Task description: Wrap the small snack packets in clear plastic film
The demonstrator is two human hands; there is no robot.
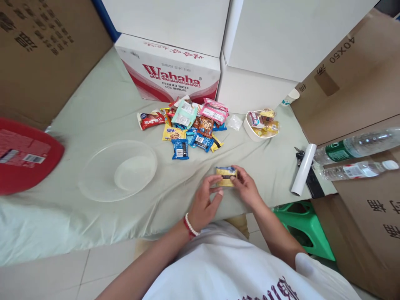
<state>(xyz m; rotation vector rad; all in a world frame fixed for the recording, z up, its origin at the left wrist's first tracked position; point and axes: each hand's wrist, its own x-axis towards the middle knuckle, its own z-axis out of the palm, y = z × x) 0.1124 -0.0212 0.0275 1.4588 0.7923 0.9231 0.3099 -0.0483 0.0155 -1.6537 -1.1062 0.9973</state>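
Just above the near part of the table, a small yellow and blue snack packet with a dark band is held between my two hands. My left hand, with a white bead bracelet and red cord at the wrist, has its fingertips on the packet's left side. On the right side, my right hand pinches the packet with thumb and fingers. Farther off lies a pile of wrapped snacks, with a blue packet at its front, a red packet at its left and a pink packet at its back.
A clear plastic bowl stands on the left. At the right, a white container holds several snacks, near a paper roll and bottles. A red lid-like object, a Wahaha carton and a green stool surround the table.
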